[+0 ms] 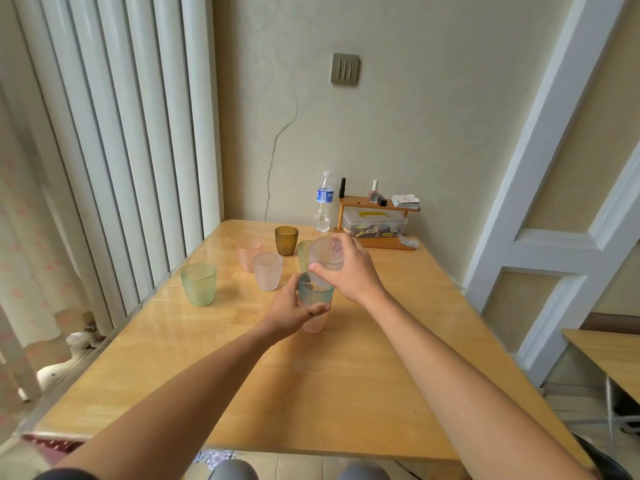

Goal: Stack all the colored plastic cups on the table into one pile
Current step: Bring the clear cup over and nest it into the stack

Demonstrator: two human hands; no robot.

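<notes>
My left hand (292, 308) grips a small pile at the table's middle: a blue cup (314, 292) nested in a pink cup (314, 322). My right hand (349, 268) holds a clear cup (325, 255) tilted just above the blue cup's rim. Loose cups stand behind and to the left: a light green cup (199, 284), a clear pinkish cup (267, 271), a pink cup (249, 254), a brown cup (286, 240). Another green cup (303, 252) is partly hidden behind the held clear cup.
The wooden table (311, 393) meets the wall at the back. A water bottle (324, 202) and a small wooden shelf (379, 216) with a clear box and small items stand at the far edge. Vertical blinds run along the left.
</notes>
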